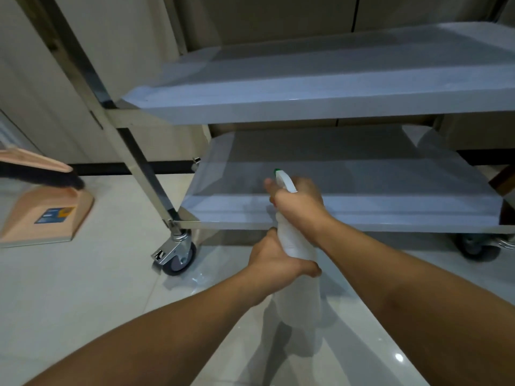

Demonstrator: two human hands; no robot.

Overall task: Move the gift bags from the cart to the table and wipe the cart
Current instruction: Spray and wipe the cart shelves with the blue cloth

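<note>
A steel cart stands in front of me with an upper shelf (pixel 306 107) and a lower shelf (pixel 362 168), both bare. I hold a white spray bottle (pixel 295 240) with a green nozzle tip over the lower shelf's front edge. My right hand (pixel 299 199) grips the trigger head at the top. My left hand (pixel 274 257) grips the bottle's body lower down. No gift bags are in view.
A pink dustpan (pixel 47 215) and a black-bristled brush (pixel 41 174) sit on the tiled floor at the left. The cart's front-left caster (pixel 177 254) and a right caster (pixel 476 246) rest on the floor. Beige cabinet walls stand behind the cart.
</note>
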